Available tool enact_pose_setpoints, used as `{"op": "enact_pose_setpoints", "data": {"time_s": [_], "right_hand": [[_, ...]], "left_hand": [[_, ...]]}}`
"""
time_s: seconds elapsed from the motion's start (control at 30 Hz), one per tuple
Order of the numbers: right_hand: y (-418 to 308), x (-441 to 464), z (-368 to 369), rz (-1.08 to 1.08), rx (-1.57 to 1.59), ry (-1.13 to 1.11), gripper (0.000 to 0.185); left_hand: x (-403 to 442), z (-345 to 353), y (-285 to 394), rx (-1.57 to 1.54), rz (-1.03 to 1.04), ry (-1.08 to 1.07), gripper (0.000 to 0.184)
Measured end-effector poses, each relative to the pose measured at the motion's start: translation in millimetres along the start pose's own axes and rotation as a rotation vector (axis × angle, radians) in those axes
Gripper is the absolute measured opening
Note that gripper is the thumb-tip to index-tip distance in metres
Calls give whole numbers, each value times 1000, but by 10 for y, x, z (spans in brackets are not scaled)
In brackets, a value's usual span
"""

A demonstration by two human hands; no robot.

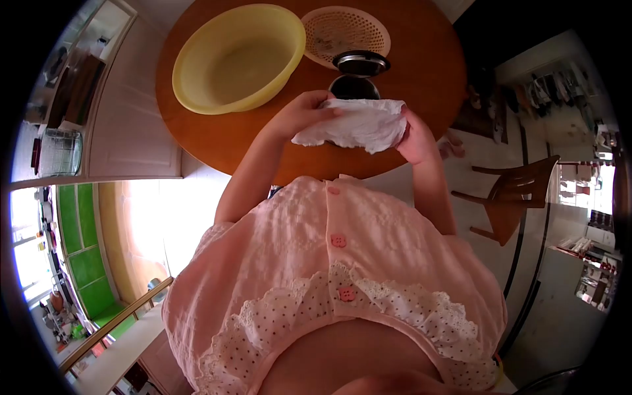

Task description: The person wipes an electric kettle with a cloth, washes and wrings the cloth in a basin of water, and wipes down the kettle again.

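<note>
A white cloth is stretched between my two hands, over the near side of the round table. My left hand grips its left end, with the fingers lying over the upper edge. At the other end, my right hand pinches the cloth's right edge. Just beyond the cloth stands a dark, round container, its lower part hidden behind the cloth. A black lid with a shiny middle is tilted up behind the container; whether it is hinged to it I cannot tell.
On the wooden table a large yellow basin stands at the back left. Beside it lies a pink perforated basket. A brown wooden chair is on the floor to the right. A pale cabinet borders the left side.
</note>
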State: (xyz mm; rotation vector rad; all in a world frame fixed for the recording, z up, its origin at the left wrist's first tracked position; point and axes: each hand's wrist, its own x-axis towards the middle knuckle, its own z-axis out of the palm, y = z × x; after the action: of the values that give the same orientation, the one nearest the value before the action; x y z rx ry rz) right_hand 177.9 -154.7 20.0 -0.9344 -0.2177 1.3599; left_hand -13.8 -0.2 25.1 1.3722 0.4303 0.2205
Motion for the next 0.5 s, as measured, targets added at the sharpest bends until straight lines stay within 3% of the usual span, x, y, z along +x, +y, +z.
{"op": "enact_pose_setpoints", "data": {"time_s": [0.17,0.27,0.4,0.5], "right_hand": [[-26,112,47,173,52,-194,36],[-17,152,64,47,-128,-200,34],[0,314,-151,-341,-292,139,27],[58,483,-250,-386,-335,312,26]], "left_hand": [[-157,-172,-82,-308,-38,23,20],[-248,-321,-106,-385,-48,134,23],[-219,-506,-286,-443,-3,426,24],[-130,-403,-313,-360,102,659,24]]}}
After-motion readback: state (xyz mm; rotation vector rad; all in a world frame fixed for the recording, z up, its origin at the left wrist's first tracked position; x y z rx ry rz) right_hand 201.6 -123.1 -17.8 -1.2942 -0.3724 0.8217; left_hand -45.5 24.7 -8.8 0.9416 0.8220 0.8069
